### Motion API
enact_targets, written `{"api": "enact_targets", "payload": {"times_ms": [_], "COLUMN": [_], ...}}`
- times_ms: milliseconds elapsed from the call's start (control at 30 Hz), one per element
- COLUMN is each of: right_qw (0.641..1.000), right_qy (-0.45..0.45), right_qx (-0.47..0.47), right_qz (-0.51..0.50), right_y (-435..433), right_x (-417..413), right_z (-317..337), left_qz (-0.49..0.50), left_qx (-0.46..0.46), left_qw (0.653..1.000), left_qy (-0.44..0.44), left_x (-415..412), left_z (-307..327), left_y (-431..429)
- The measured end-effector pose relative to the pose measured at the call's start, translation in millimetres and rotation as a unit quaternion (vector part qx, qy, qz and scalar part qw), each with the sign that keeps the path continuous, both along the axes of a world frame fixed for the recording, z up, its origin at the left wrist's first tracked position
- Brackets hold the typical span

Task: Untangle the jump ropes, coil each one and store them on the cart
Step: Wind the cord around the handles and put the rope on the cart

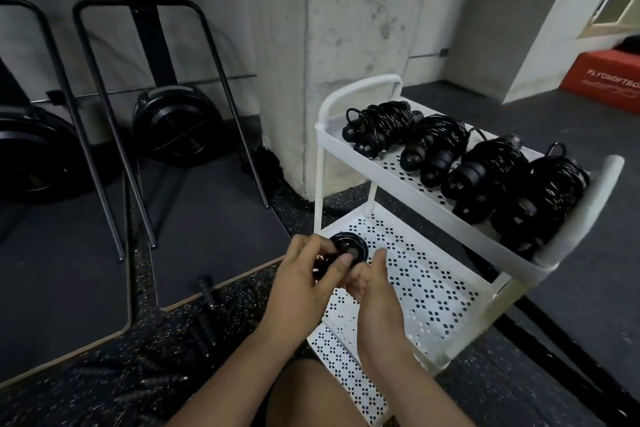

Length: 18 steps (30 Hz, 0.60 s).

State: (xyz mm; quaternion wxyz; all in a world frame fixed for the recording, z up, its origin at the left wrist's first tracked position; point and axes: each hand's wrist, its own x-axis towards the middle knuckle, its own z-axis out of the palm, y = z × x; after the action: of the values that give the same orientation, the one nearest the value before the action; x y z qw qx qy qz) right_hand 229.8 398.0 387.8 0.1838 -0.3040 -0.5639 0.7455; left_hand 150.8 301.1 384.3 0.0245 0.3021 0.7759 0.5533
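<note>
Holding, head view: one coiled jump rope [347, 247], black, gripped in the left hand [304, 274] with the thumb laid across it. The right hand [375, 291] meets the coil from below, fingers seemingly curled on it, the grip partly hidden. Location: just above the lower shelf [433, 288] of the white cart [349, 152]. Top shelf: four coiled ropes [433, 139], side by side. Floor, lower left: loose ropes [207, 291], tangled.

One cart [324, 149], two shelves [419, 274] visible. Four coiled jump ropes [379, 125] on top shelf [393, 163]; one more coil [347, 246] in the two hands [298, 276].
</note>
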Motion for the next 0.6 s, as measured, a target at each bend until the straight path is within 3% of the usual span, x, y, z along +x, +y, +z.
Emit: {"api": "enact_targets", "payload": {"times_ms": [233,467,600], "right_qw": [1.000,0.983,0.986], "right_qy": [-0.013,0.047,0.004], "right_qx": [-0.014,-0.163,-0.145], "right_qz": [0.014,0.067,0.076], "right_y": [15.2,42.5,61.9], "right_x": [-0.4,3.1,-0.1], "right_z": [3.6,1.5,-2.0], "left_qz": [0.006,-0.009,-0.042], "left_qx": [0.030,0.032,0.016], "left_qw": [0.999,0.995,0.996], "left_qy": [-0.039,-0.094,-0.072], "left_x": [-2.2,-13.6,-21.5], "left_z": [1.4,-1.1,-3.1], "left_y": [11.8,16.4,20.6]}}
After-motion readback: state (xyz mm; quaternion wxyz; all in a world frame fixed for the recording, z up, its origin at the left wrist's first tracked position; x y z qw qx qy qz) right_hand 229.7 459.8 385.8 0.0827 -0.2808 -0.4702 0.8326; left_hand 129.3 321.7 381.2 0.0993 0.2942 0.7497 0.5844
